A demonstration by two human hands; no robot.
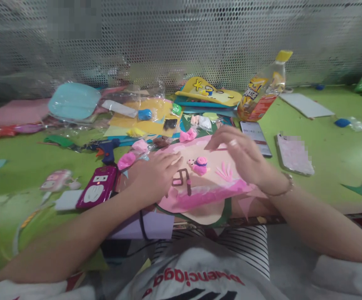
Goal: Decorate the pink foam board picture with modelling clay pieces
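Observation:
My left hand (156,175) lies flat on the left side of a pink and cream craft picture (168,204), fingers stretched out. Above the picture's upper right part is my right hand (243,154), fingers bent, thumb apart from the fingertips; I see nothing held in it. Between the hands sits a pink clay snail (199,165) with a purple band on its shell. To its right is a pink clay plant shape (224,171), and by my left hand is a brown clay outline (189,183). A dark reddish strip (221,149) shows near my right fingers.
Pink clay lumps (126,160), a blue glue gun (108,150) and a magenta device (98,186) lie left. Behind are coloured sheets (121,125) and a yellow craft piece (210,93). A drink bottle (262,87), a phone (256,137) and a pink phone case (294,154) are right.

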